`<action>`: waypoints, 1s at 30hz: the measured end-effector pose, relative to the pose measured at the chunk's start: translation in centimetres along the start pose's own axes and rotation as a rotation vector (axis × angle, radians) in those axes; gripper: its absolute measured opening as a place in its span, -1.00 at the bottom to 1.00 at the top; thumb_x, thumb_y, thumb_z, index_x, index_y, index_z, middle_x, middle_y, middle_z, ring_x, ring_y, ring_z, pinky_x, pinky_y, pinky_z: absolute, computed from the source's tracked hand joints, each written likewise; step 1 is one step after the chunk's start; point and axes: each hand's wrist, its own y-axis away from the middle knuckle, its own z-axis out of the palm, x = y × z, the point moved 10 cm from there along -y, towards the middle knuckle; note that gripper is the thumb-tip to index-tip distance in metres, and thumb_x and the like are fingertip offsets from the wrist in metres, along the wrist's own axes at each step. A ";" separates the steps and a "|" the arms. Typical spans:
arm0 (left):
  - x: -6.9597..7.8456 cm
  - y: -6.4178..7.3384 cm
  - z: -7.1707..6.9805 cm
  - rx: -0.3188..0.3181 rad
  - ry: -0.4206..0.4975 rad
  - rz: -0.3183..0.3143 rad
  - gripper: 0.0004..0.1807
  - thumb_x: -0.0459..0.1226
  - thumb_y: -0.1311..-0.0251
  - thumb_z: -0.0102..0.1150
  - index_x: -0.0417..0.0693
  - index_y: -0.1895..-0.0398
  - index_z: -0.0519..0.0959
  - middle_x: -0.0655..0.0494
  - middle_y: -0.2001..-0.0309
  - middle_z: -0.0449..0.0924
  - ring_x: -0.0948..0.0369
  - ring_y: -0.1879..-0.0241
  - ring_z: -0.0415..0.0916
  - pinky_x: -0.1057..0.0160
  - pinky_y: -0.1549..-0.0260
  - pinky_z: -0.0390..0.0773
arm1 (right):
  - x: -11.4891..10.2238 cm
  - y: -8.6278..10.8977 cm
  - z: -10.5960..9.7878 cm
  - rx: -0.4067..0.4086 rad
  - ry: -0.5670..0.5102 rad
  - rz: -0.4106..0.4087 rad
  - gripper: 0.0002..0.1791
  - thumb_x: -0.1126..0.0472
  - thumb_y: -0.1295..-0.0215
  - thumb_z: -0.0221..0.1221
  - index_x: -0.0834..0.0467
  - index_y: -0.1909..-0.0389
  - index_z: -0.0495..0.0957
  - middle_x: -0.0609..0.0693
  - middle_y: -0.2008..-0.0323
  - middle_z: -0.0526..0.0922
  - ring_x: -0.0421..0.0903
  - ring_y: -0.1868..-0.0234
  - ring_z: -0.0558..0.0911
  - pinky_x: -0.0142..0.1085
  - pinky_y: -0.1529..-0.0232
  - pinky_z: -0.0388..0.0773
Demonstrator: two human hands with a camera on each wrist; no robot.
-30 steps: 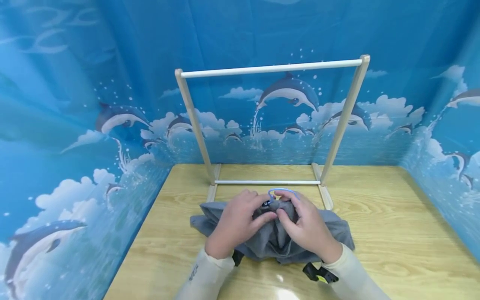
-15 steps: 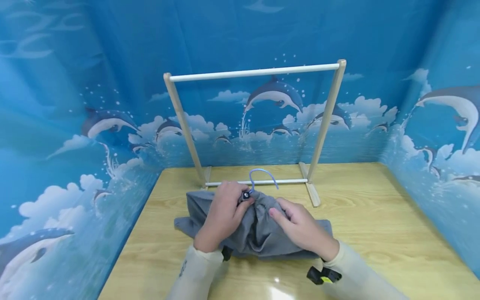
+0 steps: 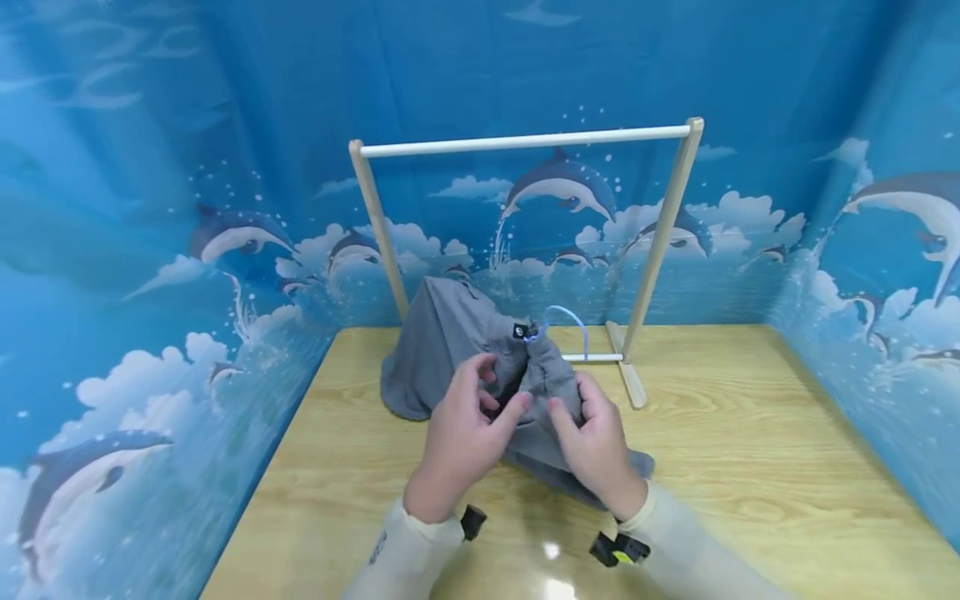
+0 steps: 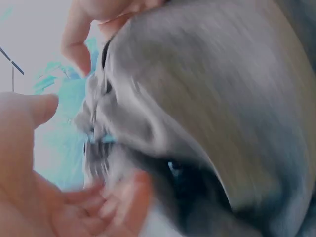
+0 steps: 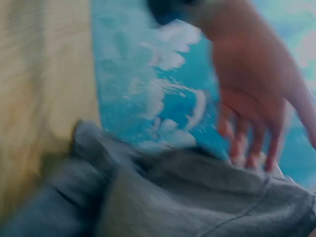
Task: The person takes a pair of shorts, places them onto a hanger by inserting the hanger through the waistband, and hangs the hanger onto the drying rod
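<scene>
A grey garment (image 3: 442,346) is bunched up, lifted at its left part and draping onto the table on both sides. Its gathered opening has a small black label (image 3: 520,332), and the light-blue hook of a hanger (image 3: 567,310) sticks out beside it. My left hand (image 3: 467,433) is at the opening, its thumb and fingers spread apart; in the left wrist view the thumb (image 4: 42,108) stands off the cloth. My right hand (image 3: 600,442) pinches the fabric right of the opening. The hanger's body is hidden inside the garment.
Behind the garment stands a wooden rack (image 3: 662,237) with a white top bar (image 3: 525,143) and a lower bar partly covered by cloth. The wood-grain table (image 3: 750,433) is bounded by a blue dolphin-print curtain (image 3: 300,100) at the back and sides.
The garment's left side has been raised and pushed toward the rack. The hook came free above the cloth and shifted right; my left hand has come off the fabric beside the label.
</scene>
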 end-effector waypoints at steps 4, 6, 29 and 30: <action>-0.1 0.1 0.7 -0.025 0.032 -0.124 0.31 0.44 -0.14 0.21 0.34 -0.67 -0.45 -0.01 -0.50 0.26 0.07 -0.25 0.51 -0.02 -0.05 0.61 | -2.1 1.9 2.9 -0.033 0.189 -0.217 -0.54 0.34 -0.20 0.24 0.31 -0.15 0.49 0.10 0.11 0.65 -0.06 0.19 0.62 -0.22 0.16 0.59; 0.0 -0.1 0.6 0.010 0.088 -0.123 0.35 0.39 -0.15 0.27 0.37 -0.64 -0.54 -0.09 -0.59 0.11 -0.03 -0.40 0.37 -0.12 -0.22 0.51 | -2.9 2.8 4.5 -0.074 0.272 -0.298 -0.46 0.27 -0.13 0.25 0.33 -0.17 0.46 0.13 0.06 0.62 0.01 0.11 0.62 -0.13 0.06 0.58; 2.8 -1.6 -2.0 -0.254 -0.100 0.553 -0.48 -0.43 -0.49 0.09 0.22 -0.41 0.51 0.24 -0.27 0.60 0.27 -0.28 0.51 0.16 -0.24 0.54 | -4.6 -3.2 -3.2 -0.478 0.470 -0.465 -0.83 0.21 -0.44 0.28 0.06 0.02 0.74 -0.09 0.18 0.78 -0.16 0.21 0.71 -0.16 0.20 0.65; 2.8 -1.6 -2.0 -0.255 -0.108 0.549 -0.45 -0.43 -0.49 0.09 0.24 -0.44 0.48 0.24 -0.30 0.58 0.27 -0.31 0.49 0.16 -0.26 0.52 | -4.1 -2.9 -3.2 -0.499 0.451 -0.429 -0.82 0.27 -0.40 0.30 0.05 0.04 0.75 -0.12 0.21 0.78 -0.21 0.26 0.71 -0.20 0.28 0.65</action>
